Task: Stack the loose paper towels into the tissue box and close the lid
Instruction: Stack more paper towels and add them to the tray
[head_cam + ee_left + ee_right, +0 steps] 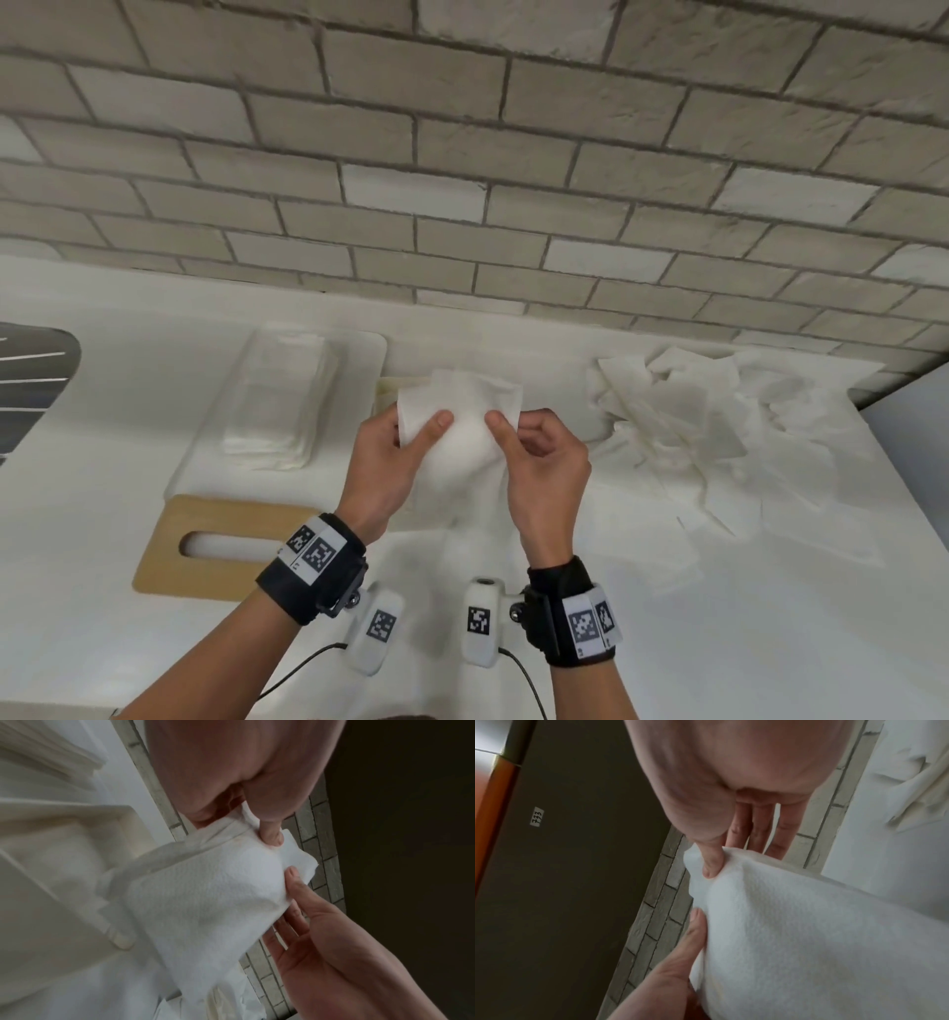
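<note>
My arms are bare to the wrist. Each wrist wears a broad black strap (313, 568) carrying white cards printed with black square-pattern markers. My left hand (382, 457) and right hand (544, 462) are ungloved. A white camera pod (374, 629) hangs from the left strap, another (481, 624) from the right, each with its own marker and a thin black cable (303, 663).

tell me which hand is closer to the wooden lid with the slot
Left. The left hand is just above and right of the wooden lid; the right hand sits farther right, beyond it.
</note>
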### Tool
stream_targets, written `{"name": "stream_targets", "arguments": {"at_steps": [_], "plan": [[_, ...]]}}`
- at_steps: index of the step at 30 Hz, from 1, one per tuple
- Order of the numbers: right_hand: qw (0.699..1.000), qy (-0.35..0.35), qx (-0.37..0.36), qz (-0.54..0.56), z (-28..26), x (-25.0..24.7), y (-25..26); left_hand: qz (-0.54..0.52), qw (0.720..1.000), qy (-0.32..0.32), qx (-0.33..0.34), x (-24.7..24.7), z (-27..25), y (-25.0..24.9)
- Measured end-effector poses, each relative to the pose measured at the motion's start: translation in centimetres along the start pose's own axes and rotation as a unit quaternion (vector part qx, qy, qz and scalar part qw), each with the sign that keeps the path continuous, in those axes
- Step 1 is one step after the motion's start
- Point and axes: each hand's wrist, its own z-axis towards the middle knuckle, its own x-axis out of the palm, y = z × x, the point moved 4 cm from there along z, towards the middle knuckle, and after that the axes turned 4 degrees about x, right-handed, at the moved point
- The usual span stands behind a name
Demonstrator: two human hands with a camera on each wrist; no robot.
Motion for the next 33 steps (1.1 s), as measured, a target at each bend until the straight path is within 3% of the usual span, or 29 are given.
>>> {"name": "stream_targets", "arguments": {"at_steps": [5, 10, 12, 15, 19, 22, 26, 33], "plan": [[0.999, 0.039, 0.017, 0.020, -0.4, 0.9, 0.7, -0.011, 1.000, -0.013, -0.008, -2.1, 1.5, 0.7], [0.989, 0.131, 0.026, 0.058, -1.1, 1.0, 2.1, 0.033, 0.997, -0.014, 0.072, -3.0, 2.6, 0.0], [0.991, 0.130, 0.024, 0.030, -0.8, 1.5, 2.1, 0.038, 0.999, 0.020, 0.031, -2.6, 3.0, -0.3], [0.993, 0.119, 0.012, -0.007, -0.5, 2.3, 2.4, -0.091, 0.988, 0.075, -0.096, -1.1, 2.5, -0.8], [0.984, 0.177, 0.011, 0.026, -1.2, 2.5, 3.5, -0.137, 0.973, 0.134, -0.132, -0.4, 2.3, -1.0], [0.991, 0.130, -0.026, -0.033, -0.9, 2.5, 3.0, -0.155, 0.974, 0.130, -0.103, -0.3, 2.3, -1.6], [0.993, 0.044, -0.046, -0.100, -0.4, 2.1, 2.0, -0.081, 0.993, 0.084, -0.023, -0.3, 2.9, -1.7], [0.997, -0.052, -0.036, -0.055, -0.9, 2.5, 0.8, -0.021, 0.998, 0.057, 0.021, 0.0, 3.4, -1.4]]}}
